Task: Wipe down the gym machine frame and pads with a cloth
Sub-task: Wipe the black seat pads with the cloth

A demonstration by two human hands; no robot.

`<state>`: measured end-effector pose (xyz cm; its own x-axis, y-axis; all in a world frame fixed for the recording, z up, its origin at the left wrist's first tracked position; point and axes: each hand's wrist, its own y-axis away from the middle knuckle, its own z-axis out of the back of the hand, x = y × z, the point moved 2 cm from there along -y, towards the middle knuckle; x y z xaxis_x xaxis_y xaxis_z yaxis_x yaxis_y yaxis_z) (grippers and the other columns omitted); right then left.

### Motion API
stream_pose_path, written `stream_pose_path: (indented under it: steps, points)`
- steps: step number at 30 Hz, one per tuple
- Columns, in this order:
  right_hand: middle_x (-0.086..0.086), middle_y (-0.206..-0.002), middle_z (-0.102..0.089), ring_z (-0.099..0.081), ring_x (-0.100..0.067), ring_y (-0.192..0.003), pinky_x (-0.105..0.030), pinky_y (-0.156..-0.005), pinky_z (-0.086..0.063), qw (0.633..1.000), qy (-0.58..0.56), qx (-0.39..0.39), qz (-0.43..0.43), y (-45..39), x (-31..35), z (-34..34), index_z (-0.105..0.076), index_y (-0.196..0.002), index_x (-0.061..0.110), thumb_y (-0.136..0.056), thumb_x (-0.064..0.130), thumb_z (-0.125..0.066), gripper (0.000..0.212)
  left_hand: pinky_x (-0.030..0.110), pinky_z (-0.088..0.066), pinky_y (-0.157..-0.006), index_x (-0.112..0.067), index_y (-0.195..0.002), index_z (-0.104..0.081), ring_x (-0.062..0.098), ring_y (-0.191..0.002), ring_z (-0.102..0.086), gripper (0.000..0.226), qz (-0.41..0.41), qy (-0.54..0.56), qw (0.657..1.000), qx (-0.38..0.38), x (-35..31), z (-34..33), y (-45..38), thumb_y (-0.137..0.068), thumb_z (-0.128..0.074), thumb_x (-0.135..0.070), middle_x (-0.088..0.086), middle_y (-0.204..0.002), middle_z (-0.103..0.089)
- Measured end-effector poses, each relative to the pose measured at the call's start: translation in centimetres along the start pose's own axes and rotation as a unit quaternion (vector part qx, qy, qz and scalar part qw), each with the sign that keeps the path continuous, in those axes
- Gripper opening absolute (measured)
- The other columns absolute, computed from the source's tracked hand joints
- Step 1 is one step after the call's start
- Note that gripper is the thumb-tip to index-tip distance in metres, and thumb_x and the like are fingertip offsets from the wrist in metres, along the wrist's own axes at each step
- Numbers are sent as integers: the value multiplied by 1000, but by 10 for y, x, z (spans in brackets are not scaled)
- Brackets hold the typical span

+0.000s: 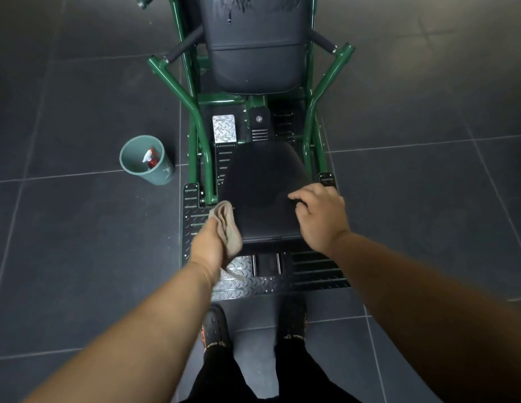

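Bucket (147,161) sits on the floor tiles left of the machine, spray bottle (150,159) inside. Left hand (208,245) has its fingers wrapped round a tan cloth (226,225), pressed on the seat pad's (259,184) left edge. Right hand (320,216) rests on the pad, fingers loosely curled, holding nothing. Green frame (314,112) beyond.

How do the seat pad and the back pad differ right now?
The seat pad is touched: the right hand rests on it and the left hand holds the cloth at its left edge. The back pad is untouched. The seat pad looks matte and unmarked; the back pad shows scuffs near its top. Both are black, on the green frame.
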<state>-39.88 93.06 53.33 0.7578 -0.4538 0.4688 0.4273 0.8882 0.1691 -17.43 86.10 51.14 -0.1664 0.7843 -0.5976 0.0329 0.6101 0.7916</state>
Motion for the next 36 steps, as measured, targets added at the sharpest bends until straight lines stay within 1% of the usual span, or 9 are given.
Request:
stream_pose_path:
  steps: [6,10,17,20,21,24,28,33,36]
  points:
    - [9,-128,-60,-48,-21,-120,-39,-98,-34,1000,25,-17,9,-1,-5,-6,-71,-123,33,-89,34,-34,50,28,-59,-70,-11,-121,-68,10,-68,-71,33,-27,-350,930,110,-66,-41,-73,-109,-51,-37,-6,-77,-75]
    - [8,-124,-61,-50,-23,-116,-41,-96,-38,998,52,-26,18,-3,-1,-8,-70,-120,32,-84,35,-41,46,42,-50,-105,2,-137,-63,38,-118,-64,54,-84,-469,875,86,-73,-56,-92,-108,-49,-42,24,-135,-66]
    - [7,-125,-61,-49,-24,-117,-43,-97,-38,1000,12,-12,12,-1,1,-2,-71,-119,30,-82,40,-26,60,28,-51,-88,-18,-128,-61,21,-101,-71,28,-134,-382,914,24,-32,1,-10,-106,-55,-34,8,-116,-75]
    - [9,-127,-61,-47,-21,-120,-42,-102,-37,999,-38,-9,5,2,-1,2,-72,-117,30,-81,41,-21,63,35,-51,-110,-31,-158,-30,19,-132,-62,61,-161,-323,929,79,0,20,25,-105,-58,-43,3,-145,-62]
    - [9,-127,-61,-47,-21,-121,-42,-103,-37,999,-51,-7,1,3,-1,3,-72,-117,30,-81,41,-22,63,42,-41,-122,-34,-165,-13,18,-149,-44,80,-205,-375,899,92,9,29,27,-102,-59,-50,5,-163,-43]
    - [10,-126,-61,-47,-22,-120,-42,-101,-36,999,-47,-2,11,3,-4,1,-72,-116,31,-82,40,-22,61,42,-11,-131,-17,-167,6,23,-162,0,100,-409,-617,670,63,22,55,14,-100,-55,-58,11,-176,8]
    - [9,-126,-60,-46,-22,-118,-42,-100,-37,999,-29,1,19,2,-6,1,-71,-118,32,-84,39,-23,59,63,-19,-124,-7,-164,-22,48,-157,-16,89,-548,-735,395,63,22,31,12,-95,-52,-55,24,-170,-20]
    - [10,-129,-60,-47,-20,-120,-42,-102,-38,998,-66,14,21,0,-8,3,-71,-121,31,-89,31,-22,59,57,-11,-127,-2,-162,-31,47,-155,-26,88,-524,-775,351,40,32,-9,26,-90,-66,-38,24,-168,-30]
    - [2,-131,-67,-57,-22,-127,-44,-113,-42,962,-269,46,-33,-11,-24,7,-74,-119,29,-90,21,-33,51,56,-13,-127,0,-160,-35,47,-154,-30,85,-510,-788,341,44,33,-18,25,-88,-66,-35,25,-165,-34]
